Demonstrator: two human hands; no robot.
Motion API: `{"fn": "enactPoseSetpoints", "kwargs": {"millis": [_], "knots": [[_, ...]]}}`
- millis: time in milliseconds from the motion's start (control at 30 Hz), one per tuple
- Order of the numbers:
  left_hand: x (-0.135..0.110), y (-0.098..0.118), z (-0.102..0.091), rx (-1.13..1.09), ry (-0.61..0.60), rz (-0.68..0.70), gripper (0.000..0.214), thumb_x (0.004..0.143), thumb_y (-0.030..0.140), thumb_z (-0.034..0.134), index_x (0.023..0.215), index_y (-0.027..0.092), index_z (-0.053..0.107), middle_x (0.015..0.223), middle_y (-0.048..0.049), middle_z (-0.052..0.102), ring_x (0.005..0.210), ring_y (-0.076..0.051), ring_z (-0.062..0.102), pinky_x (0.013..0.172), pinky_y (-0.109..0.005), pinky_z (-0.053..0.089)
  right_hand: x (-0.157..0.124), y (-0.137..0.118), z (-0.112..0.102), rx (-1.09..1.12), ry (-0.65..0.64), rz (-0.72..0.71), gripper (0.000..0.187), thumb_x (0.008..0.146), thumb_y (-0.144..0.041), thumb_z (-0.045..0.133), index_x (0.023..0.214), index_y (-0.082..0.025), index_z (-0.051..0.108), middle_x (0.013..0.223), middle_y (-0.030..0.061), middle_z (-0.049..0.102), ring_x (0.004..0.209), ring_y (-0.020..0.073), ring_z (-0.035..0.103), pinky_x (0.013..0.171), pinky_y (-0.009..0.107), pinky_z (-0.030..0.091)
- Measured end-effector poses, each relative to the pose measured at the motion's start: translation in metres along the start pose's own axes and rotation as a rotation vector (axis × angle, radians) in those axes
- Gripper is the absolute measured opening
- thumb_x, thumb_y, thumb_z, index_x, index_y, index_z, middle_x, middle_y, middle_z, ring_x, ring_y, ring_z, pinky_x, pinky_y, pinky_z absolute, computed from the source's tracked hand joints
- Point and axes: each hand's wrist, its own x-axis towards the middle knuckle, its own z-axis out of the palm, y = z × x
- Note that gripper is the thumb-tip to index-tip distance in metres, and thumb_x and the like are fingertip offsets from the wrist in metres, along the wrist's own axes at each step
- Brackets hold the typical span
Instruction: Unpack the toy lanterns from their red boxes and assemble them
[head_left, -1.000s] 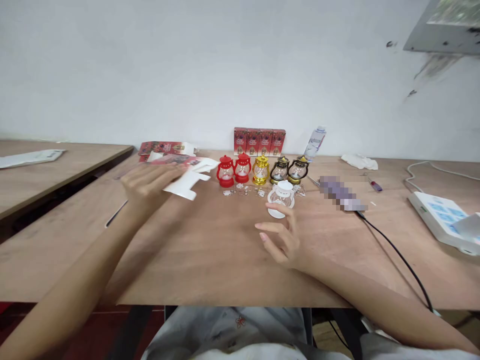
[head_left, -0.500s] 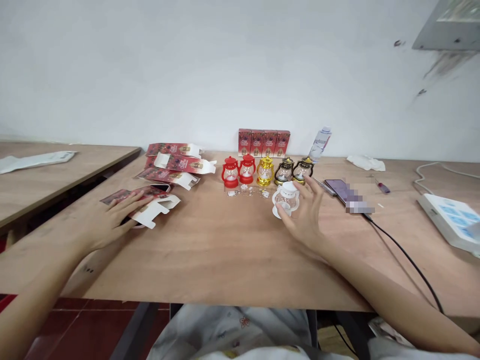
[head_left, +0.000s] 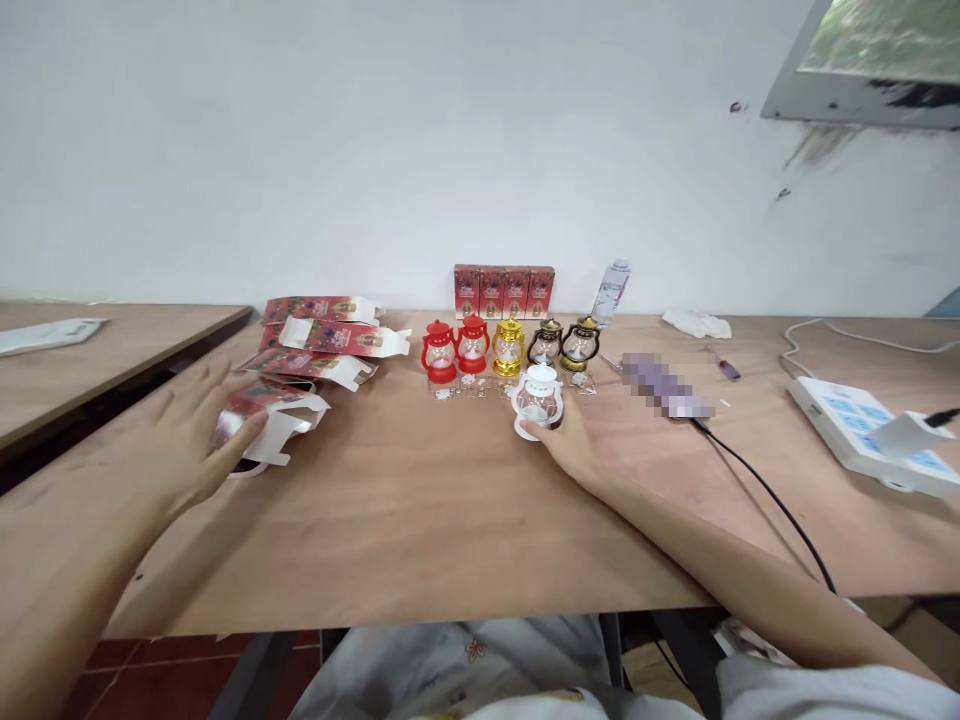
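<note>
Left hand [head_left: 187, 445] and right hand [head_left: 574, 450] have both shifted: half a second ago the left lay on the nearest opened box [head_left: 244, 398], and now it sits back toward the left edge of the desk [head_left: 390, 520], while the right has closed in on a white lantern [head_left: 541, 378]. So far, six small lanterns are out; five, two red, one gold and two black, stand in a row toward the back edge. Four red boxes [head_left: 504, 292] stand upright at that edge, against the wall. Four others lie opened, flaps out, toward the back left corner. The white lantern, upright, is just in front of the row. Its base meets the right thumb; the other right fingers pass behind it, mostly hidden, in what looks like a closed grip. The left fingers are spread, palm down, apparently holding nothing; whether they touch the box, I cannot tell.
</note>
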Motion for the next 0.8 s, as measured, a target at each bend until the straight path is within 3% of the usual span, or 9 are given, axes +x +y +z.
{"fn": "enactPoseSetpoints", "kwargs": {"millis": [67, 133, 200, 300, 400, 533, 800], "knots": [[0.014, 0.028, -0.005, 0.034, 0.069, 0.028, 0.049, 0.088, 0.039, 0.044, 0.135, 0.026, 0.042, 0.148, -0.0035, 0.035, 0.131, -0.038, 0.036, 0.105, -0.056, 0.029, -0.003, -0.005, 0.002, 0.061, -0.017, -0.014, 0.049, 0.063, -0.033, 0.072, 0.103, -0.02, 0.047, 0.103, 0.0064, 0.062, 0.095, 0.0225, 0.058, 0.087, 0.042, 0.044], [0.025, 0.066, -0.004, 0.001, 0.179, 0.166, 0.048, 0.084, 0.035, 0.052, 0.13, 0.021, 0.047, 0.14, -0.0085, 0.046, 0.128, -0.036, 0.042, 0.104, -0.05, 0.034, -0.009, -0.01, 0.005, 0.131, -0.039, -0.017, 0.052, 0.061, -0.035, 0.074, 0.103, -0.021, 0.046, 0.101, 0.0051, 0.061, 0.093, 0.0214, 0.058, 0.086, 0.04, 0.044], [0.03, 0.108, 0.005, -0.086, 0.187, 0.306, 0.038, 0.082, 0.029, 0.056, 0.119, 0.019, 0.054, 0.121, -0.0102, 0.06, 0.113, -0.029, 0.054, 0.097, -0.044, 0.041, -0.017, -0.017, 0.009, 0.182, -0.057, -0.005, 0.054, 0.06, -0.037, 0.075, 0.101, -0.021, 0.044, 0.098, 0.0035, 0.06, 0.09, 0.0202, 0.058, 0.083, 0.038, 0.045], [0.029, 0.166, 0.026, -0.171, 0.12, 0.57, 0.026, 0.083, 0.024, 0.055, 0.108, 0.019, 0.056, 0.104, -0.0081, 0.067, 0.099, -0.022, 0.06, 0.088, -0.039, 0.041, -0.03, -0.027, 0.013, 0.227, -0.123, 0.0, 0.053, 0.061, -0.036, 0.075, 0.099, -0.022, 0.04, 0.094, 0.0013, 0.059, 0.085, 0.018, 0.058, 0.079, 0.035, 0.045], [0.02, 0.202, 0.046, -0.292, 0.102, 0.665, 0.019, 0.084, 0.024, 0.055, 0.102, 0.018, 0.058, 0.1, -0.0063, 0.068, 0.096, -0.019, 0.06, 0.083, -0.033, 0.039, -0.042, -0.036, 0.015, 0.254, -0.209, -0.018, 0.046, 0.065, -0.031, 0.071, 0.097, -0.021, 0.039, 0.092, 0.0001, 0.057, 0.082, 0.0162, 0.056, 0.077, 0.033, 0.044], [0.009, 0.215, 0.057, -0.381, 0.041, 0.575, 0.006, 0.085, 0.023, 0.055, 0.085, 0.017, 0.057, 0.086, -0.0048, 0.066, 0.079, -0.016, 0.056, 0.069, -0.029, 0.038, -0.049, -0.041, 0.016, 0.277, -0.288, -0.045, 0.04, 0.064, -0.025, 0.068, 0.092, -0.021, 0.041, 0.09, -0.0008, 0.055, 0.08, 0.0153, 0.054, 0.075, 0.031, 0.043], [0.016, 0.205, 0.051, -0.599, -0.015, 0.309, 0.026, 0.087, 0.025, 0.053, 0.064, 0.019, 0.041, 0.06, 0.003, 0.049, 0.061, -0.011, 0.043, 0.057, -0.024, 0.034, -0.044, -0.041, 0.02, 0.362, -0.373, 0.037, 0.042, 0.056, -0.024, 0.072, 0.088, -0.021, 0.046, 0.081, -0.0045, 0.057, 0.074, 0.0133, 0.052, 0.068, 0.026, 0.041]]}}
